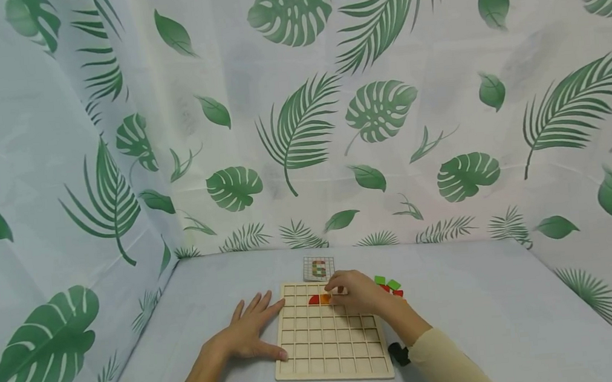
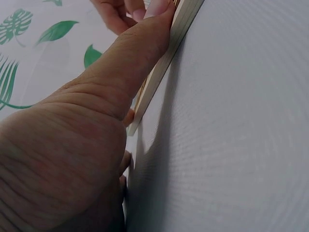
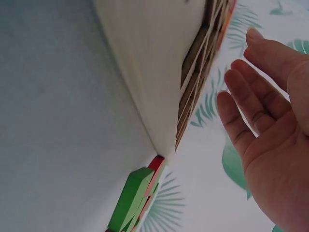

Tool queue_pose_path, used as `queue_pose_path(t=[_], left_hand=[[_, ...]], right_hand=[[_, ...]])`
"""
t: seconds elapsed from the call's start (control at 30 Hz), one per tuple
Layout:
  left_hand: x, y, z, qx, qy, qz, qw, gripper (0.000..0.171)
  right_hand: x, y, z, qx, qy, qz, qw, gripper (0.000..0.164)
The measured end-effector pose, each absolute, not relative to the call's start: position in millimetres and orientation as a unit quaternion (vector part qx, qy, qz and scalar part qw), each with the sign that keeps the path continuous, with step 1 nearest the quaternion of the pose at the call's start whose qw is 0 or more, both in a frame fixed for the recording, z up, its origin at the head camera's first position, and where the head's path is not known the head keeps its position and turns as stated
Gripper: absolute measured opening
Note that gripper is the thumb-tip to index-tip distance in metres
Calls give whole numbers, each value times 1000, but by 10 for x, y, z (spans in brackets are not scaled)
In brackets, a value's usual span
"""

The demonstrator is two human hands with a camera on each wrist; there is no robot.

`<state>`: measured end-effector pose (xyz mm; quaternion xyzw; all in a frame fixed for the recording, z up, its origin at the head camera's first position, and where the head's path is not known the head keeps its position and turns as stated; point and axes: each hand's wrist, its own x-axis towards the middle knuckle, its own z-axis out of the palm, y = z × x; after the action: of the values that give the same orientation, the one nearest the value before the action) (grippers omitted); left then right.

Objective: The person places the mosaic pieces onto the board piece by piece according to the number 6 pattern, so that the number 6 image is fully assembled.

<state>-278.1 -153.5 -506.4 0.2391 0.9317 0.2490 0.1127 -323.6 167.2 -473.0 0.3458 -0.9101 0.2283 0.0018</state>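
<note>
A pale wooden board [image 1: 325, 351] with a raised grid lies flat on the table. In its upper rows sit a red piece [image 1: 314, 300] with a curved edge and, beside it, an orange piece [image 1: 324, 299]. My left hand [image 1: 247, 335] is spread at the board's left side, its thumb [image 2: 137, 53] on the edge. Over the upper part of the board hovers my right hand [image 1: 360, 293], close to the orange piece. Its fingers [image 3: 246, 79] are loosely bent, and no piece shows between them in the right wrist view.
Loose green pieces [image 3: 128, 198] and red pieces [image 3: 155, 163] lie by the board's upper right side. Behind the board is a small grid card [image 1: 318, 269] with a coloured pattern. Leaf-printed cloth [image 1: 308, 215] hangs at the back and sides.
</note>
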Motion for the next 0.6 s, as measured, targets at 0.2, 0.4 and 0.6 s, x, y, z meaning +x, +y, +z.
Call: queue_pose_path(t=[0.2,0.4,0.6], left_hand=[[-2769,-1527,-5065,232,934,245,115,116],[-2756,-1523,-5059,229,934,248,118,117],[-2776,-1512,-5065,226,935,246,117,117]], right_hand=[[-3143,1831,-4721,320,-904,283,20,34],[-3071,2057,-4719,285,-892,345,66,44],[-3086,2271,-4640,247,-892,367,89,44]])
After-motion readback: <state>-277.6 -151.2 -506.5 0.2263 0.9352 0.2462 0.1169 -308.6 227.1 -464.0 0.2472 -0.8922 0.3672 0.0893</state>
